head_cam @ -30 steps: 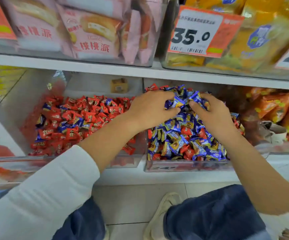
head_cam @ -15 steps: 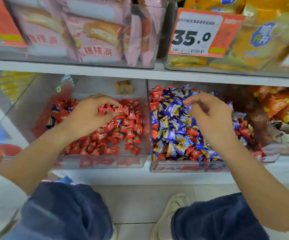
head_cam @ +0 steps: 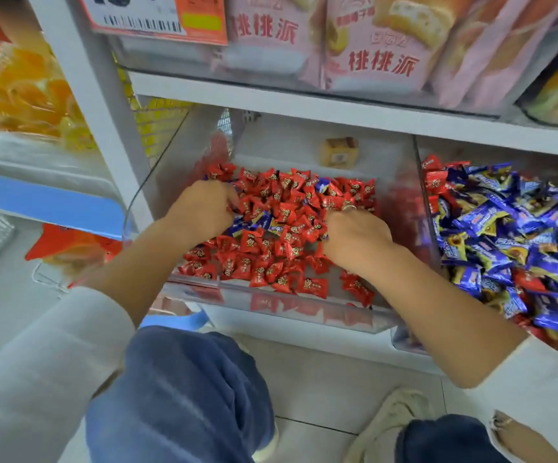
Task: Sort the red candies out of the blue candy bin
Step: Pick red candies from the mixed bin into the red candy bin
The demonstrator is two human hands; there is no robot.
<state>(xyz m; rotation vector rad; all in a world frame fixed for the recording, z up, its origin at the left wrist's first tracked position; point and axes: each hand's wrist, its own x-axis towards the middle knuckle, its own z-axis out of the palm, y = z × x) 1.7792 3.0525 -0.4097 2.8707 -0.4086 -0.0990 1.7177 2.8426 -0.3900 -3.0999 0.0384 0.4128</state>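
Both hands dig in the clear red-candy bin (head_cam: 271,305): left hand (head_cam: 201,208) and right hand (head_cam: 357,238) curl fingers among red candies (head_cam: 271,262); any held candy is hidden. Blue candy bin (head_cam: 404,342) sits just right.

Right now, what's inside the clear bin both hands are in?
The clear bin holds mostly red candies, with a few blue candies mixed in. The left hand and right hand cover whatever lies beneath them.

A shop: price tag (head_cam: 157,18), shelved snack packs (head_cam: 378,45), clear candy bins (head_cam: 304,312).
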